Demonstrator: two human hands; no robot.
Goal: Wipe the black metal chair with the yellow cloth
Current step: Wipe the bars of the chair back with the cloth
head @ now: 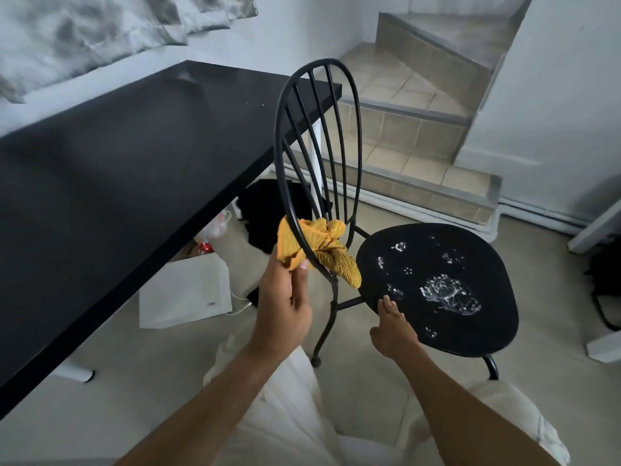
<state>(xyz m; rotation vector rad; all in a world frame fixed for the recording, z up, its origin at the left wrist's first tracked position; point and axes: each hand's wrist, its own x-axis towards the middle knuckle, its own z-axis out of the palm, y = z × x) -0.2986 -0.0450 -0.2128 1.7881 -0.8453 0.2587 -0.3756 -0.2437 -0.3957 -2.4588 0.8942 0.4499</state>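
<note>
Mid-job, we reckon: left grip (285, 297) pinches yellow cloth (319, 250), wrapped round black metal chair (470, 331) backrest rim, low down. Right grip (395, 331) clasps seat edge. Suds (447, 294) on seat unwiped, so approx. most left.

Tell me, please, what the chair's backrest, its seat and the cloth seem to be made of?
The backrest: thin bent rods, satin black, apparently painted metal. The seat: hard and matte black, probably metal too; white foam sits on top unabsorbed. The yellow cloth: soft ribbed fabric, crumpling in folds.
</note>
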